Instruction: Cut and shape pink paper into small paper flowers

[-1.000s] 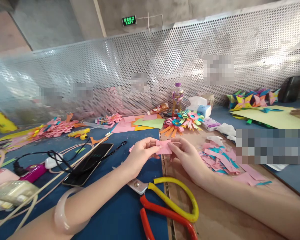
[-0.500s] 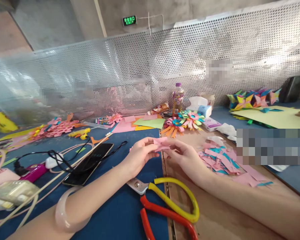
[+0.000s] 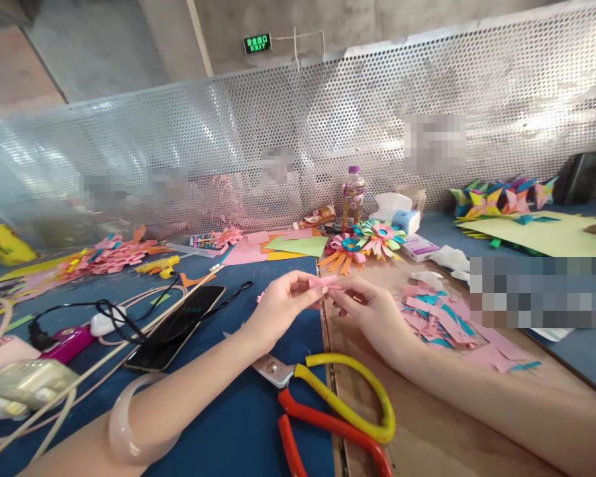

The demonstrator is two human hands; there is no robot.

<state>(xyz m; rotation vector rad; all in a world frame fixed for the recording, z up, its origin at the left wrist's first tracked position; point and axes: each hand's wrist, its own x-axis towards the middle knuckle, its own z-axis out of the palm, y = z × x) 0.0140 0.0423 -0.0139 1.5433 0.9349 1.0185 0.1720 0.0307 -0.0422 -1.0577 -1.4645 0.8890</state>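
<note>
A small folded piece of pink paper (image 3: 324, 282) is pinched between both hands above the middle of the table. My left hand (image 3: 288, 303) grips its left side, thumb pressed against the fold. At the right side, my right hand (image 3: 370, 309) closes its thumb and fingers on the same paper. Part of the paper is hidden by the fingers. Below the hands lie scissors (image 3: 278, 371) with one yellow and one red handle; my left forearm covers part of the blades. A pile of pink and blue paper scraps (image 3: 442, 315) lies to the right of my right hand.
A phone (image 3: 179, 328) and tangled cables lie left of my left forearm. Paper flowers (image 3: 377, 235), a drink bottle (image 3: 353, 199) and a tissue pack (image 3: 400, 215) stand behind the hands. A yellow glue gun (image 3: 159, 267) rests at back left, before a perforated metal screen (image 3: 228, 146).
The pink paper has gone from showing a broad face to a narrower, folded strip. Both hands have shifted only slightly, fingers closing tighter round it.
</note>
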